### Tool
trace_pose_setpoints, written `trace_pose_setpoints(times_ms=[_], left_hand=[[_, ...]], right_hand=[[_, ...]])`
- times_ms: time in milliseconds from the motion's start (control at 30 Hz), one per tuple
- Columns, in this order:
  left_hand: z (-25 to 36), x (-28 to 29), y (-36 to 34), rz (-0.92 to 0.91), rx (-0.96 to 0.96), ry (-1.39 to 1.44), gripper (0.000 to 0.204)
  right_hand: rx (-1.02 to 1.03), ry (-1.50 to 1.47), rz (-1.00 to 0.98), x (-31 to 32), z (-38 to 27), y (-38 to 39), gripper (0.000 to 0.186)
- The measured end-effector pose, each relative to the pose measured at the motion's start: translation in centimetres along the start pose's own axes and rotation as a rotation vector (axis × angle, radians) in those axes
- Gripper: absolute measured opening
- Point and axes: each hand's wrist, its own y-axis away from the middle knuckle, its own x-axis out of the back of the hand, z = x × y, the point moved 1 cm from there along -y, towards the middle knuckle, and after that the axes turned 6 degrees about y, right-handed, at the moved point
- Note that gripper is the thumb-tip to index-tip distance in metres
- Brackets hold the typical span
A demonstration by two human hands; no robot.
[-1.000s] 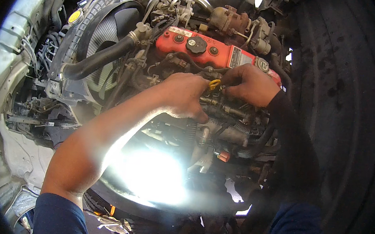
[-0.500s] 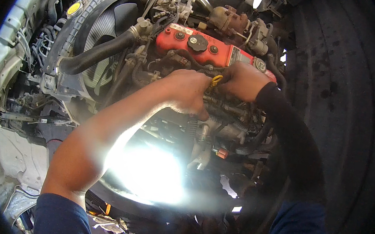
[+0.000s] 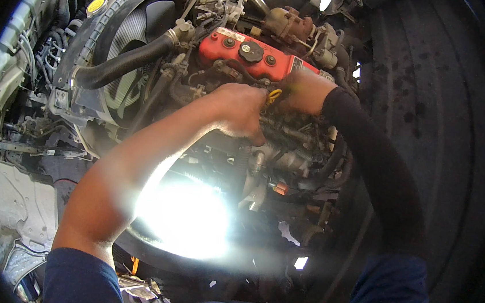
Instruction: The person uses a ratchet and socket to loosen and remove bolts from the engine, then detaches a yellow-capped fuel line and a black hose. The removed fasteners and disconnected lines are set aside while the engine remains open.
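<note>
Both my hands are over the near side of an engine, just below its red valve cover (image 3: 253, 63). My left hand (image 3: 239, 109) is closed, its fingers curled down among the engine parts and its thumb pointing toward me. What those fingers hold is hidden. Close on its right stands a yellow loop handle (image 3: 274, 96), like that of a dipstick, between the two hands. My right hand (image 3: 306, 92), in a black sleeve, is blurred by motion. It looks closed, knuckles up, by the cover's right part; anything in its fingers is hidden.
A black oil filler cap (image 3: 250, 51) sits on the valve cover. To the left run a thick black hose (image 3: 126, 67) and the radiator with its yellow cap (image 3: 96, 6). Bright light (image 3: 184, 218) glares below my left forearm. A dark ribbed panel (image 3: 424, 121) rises at right.
The whole view has shifted a little, so the engine sits slightly higher and further left. My right hand has turned and blurred beside the yellow loop. My left hand keeps its place on the engine.
</note>
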Motion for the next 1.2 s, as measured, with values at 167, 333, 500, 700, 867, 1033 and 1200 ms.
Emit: trace_pose_setpoints(times_ms=[167, 333, 500, 700, 867, 1033, 1200], left_hand=[[0.4, 0.3, 0.0, -0.047, 0.04, -0.027, 0.077], [0.6, 0.4, 0.3, 0.0, 0.019, -0.005, 0.074], [0.7, 0.5, 0.4, -0.04, 0.049, -0.008, 0.072], [1.1, 0.7, 0.7, -0.025, 0.046, 0.021, 0.069], [1.0, 0.6, 0.6, -0.03, 0.053, 0.019, 0.069], [0.6, 0.2, 0.4, -0.006, 0.019, 0.027, 0.066], [0.6, 0.2, 0.5, 0.0, 0.013, 0.038, 0.066]], right_hand=[[-0.007, 0.026, -0.029, 0.2, 0.1, -0.6, 0.042], [0.04, 0.073, -0.003, 0.0, -0.3, -0.7, 0.04], [0.07, 0.057, 0.041, 0.4, -1.1, -0.1, 0.041], [0.148, 0.121, -0.033, 1.7, -0.5, 0.0, 0.042], [0.166, 0.06, -0.043, 1.4, 0.1, -0.8, 0.042], [0.162, -0.028, -0.028, 1.1, 0.2, -0.6, 0.039], [0.173, 0.072, 0.006, 0.8, 0.0, -0.6, 0.041]])
